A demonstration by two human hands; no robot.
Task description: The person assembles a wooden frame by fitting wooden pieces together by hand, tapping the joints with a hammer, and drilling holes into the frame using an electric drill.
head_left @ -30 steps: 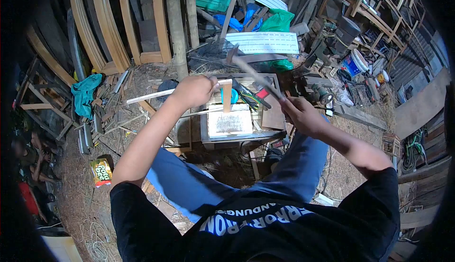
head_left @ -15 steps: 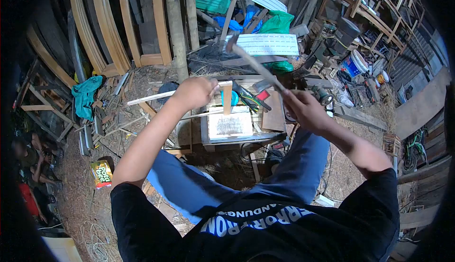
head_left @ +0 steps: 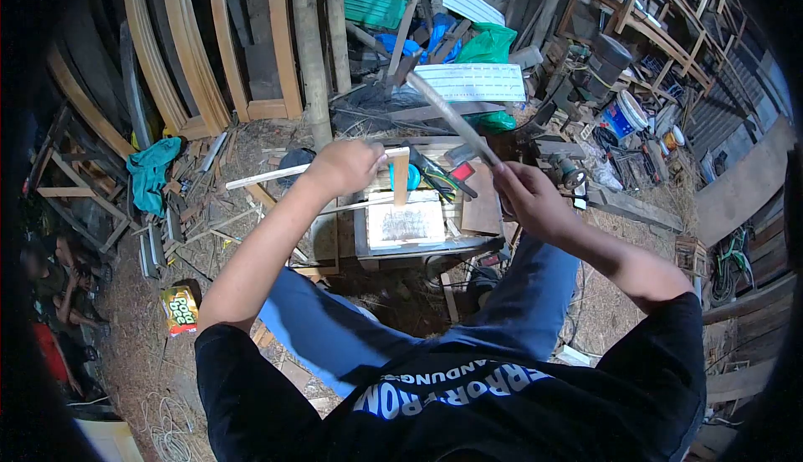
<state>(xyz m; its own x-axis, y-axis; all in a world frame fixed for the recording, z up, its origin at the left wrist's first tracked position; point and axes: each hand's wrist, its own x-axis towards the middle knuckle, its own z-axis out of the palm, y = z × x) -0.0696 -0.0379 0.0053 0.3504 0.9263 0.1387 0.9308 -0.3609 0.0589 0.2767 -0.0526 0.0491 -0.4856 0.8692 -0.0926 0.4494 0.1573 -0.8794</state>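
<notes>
My right hand point(head_left: 535, 199) is closed around the handle of a hammer point(head_left: 452, 117), whose head is raised up and to the left above the low workbench point(head_left: 431, 250). My left hand point(head_left: 347, 168) pinches a thin wooden strip point(head_left: 268, 175) that sticks out to the left. The strip's right end meets the top of a short upright piece of wood point(head_left: 401, 182). That upright stands at a pale board point(head_left: 407, 223) with dark marks on the bench. My left fingertips are partly hidden behind the hand.
Behind the upright are a turquoise roll point(head_left: 409, 176) and tools with black and green handles point(head_left: 439, 179). A brown wood panel point(head_left: 482, 203) is on the bench's right. Long timber frames point(head_left: 194, 52) lean at back left. A paint bucket point(head_left: 625, 114) stands right; people sit far left.
The hammer has shifted slightly, with its head a little higher and further left. My left hand and the strip stay almost in place.
</notes>
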